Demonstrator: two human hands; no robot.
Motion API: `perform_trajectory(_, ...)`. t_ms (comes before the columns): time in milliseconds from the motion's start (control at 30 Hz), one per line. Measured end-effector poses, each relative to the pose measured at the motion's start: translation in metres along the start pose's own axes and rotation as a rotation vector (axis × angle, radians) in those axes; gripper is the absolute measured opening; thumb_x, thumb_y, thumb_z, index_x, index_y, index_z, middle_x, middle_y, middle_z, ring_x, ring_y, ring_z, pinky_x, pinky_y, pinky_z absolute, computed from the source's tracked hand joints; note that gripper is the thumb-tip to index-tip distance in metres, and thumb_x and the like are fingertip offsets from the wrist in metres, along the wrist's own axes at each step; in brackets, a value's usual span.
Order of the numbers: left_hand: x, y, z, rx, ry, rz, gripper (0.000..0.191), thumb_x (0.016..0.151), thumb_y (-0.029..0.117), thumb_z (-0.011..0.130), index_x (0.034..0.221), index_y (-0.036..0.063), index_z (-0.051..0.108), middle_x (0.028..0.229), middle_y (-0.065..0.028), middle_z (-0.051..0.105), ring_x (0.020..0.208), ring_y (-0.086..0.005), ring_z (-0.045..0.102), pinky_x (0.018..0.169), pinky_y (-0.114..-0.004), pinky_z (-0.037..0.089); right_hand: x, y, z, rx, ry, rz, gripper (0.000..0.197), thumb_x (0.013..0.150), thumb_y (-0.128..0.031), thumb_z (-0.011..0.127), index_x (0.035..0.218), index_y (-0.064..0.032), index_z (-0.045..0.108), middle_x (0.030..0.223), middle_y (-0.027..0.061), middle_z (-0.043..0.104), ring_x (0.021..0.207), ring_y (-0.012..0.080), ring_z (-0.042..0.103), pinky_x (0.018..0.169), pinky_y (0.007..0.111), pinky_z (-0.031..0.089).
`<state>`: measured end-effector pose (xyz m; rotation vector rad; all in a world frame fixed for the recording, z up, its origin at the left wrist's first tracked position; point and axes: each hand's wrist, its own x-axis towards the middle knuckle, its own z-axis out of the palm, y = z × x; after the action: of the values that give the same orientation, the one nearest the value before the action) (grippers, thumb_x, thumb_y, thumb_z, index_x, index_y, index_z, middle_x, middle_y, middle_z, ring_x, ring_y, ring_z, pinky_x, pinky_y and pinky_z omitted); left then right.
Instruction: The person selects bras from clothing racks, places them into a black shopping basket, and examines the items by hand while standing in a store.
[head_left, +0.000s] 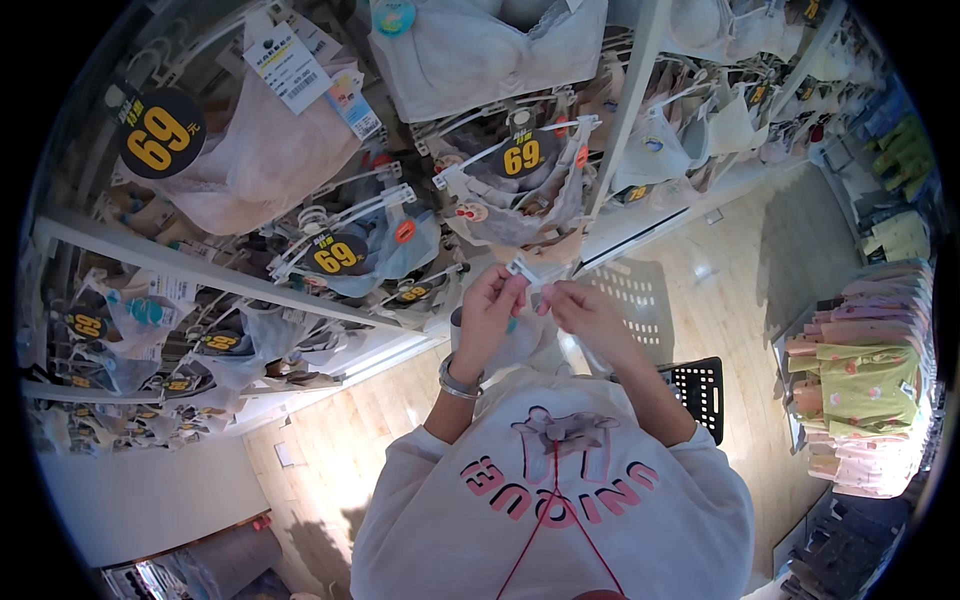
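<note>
My left hand (495, 301) pinches the white clip end of a plastic hanger (523, 270) between thumb and fingers. A pale grey bra (519, 341) hangs below it, partly hidden behind the hand and wrist. Close by on the right, my right hand (581, 309) has its thumb and fingertips pinched together at the bra's upper edge; the exact part in them is too small to make out. A silver band (459, 381) circles my left wrist. Just beyond both hands is a rack of bras (517, 187) on hangers.
Shelf rails (225, 274) with hanging bras and round price tags run along the left and far side. A black perforated basket (701, 397) is beside my right forearm. Folded garments (862, 382) stand at the right, over a wood floor (765, 315).
</note>
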<state>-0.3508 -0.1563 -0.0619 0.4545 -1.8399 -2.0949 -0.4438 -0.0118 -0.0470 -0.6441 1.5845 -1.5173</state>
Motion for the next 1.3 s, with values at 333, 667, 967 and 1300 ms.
perform_trajectory(333, -0.002, 0.015, -0.011, -0.176, 0.162, 0.025, 0.014, 0.093, 0.018, 0.052, 0.089, 0.0052, 0.052, 0.066, 0.0026, 0.048, 0.058, -0.0041, 0.042, 0.055, -0.018, 0.035, -0.006, 0.005, -0.047, 0.082, -0.187, -0.101, 0.030, 0.095, -0.028, 0.045, 0.106, -0.0026, 0.058, 0.078, 0.0002, 0.057, 0.069, 0.0069, 0.049, 0.062, 0.021, 0.040)
perform_trajectory(667, -0.014, 0.056, -0.015, -0.420, 0.196, 0.104, 0.012, 0.094, 0.018, 0.049, 0.091, 0.0063, 0.051, 0.064, 0.0017, 0.045, 0.058, -0.0068, 0.041, 0.058, -0.022, 0.034, 0.011, 0.134, -0.103, 0.245, -0.030, -0.164, 0.043, 0.090, -0.023, 0.051, 0.129, -0.0047, 0.046, 0.106, 0.0104, 0.059, 0.105, 0.0185, 0.054, 0.096, 0.032, 0.040)
perform_trajectory(967, -0.044, 0.090, -0.020, -0.426, 0.131, 0.065, 0.014, 0.094, 0.021, 0.048, 0.091, 0.0073, 0.048, 0.064, 0.0021, 0.039, 0.058, -0.0089, 0.036, 0.059, -0.026, 0.034, 0.101, 0.186, -0.044, -0.327, -0.067, -0.217, 0.036, 0.079, -0.013, 0.067, 0.114, -0.0062, 0.059, 0.097, 0.0079, 0.064, 0.084, 0.0179, 0.058, 0.073, 0.032, 0.047)
perform_trajectory(1300, -0.055, 0.075, -0.075, -0.436, 0.423, 0.165, 0.021, 0.093, 0.025, 0.052, 0.080, 0.0087, 0.048, 0.066, 0.0017, 0.040, 0.059, -0.0090, 0.038, 0.060, -0.026, 0.038, 0.028, 0.093, -0.108, -0.513, -0.047, -0.199, 0.028, 0.077, -0.014, 0.066, 0.103, -0.0042, 0.065, 0.092, 0.0097, 0.066, 0.080, 0.0178, 0.059, 0.072, 0.029, 0.046)
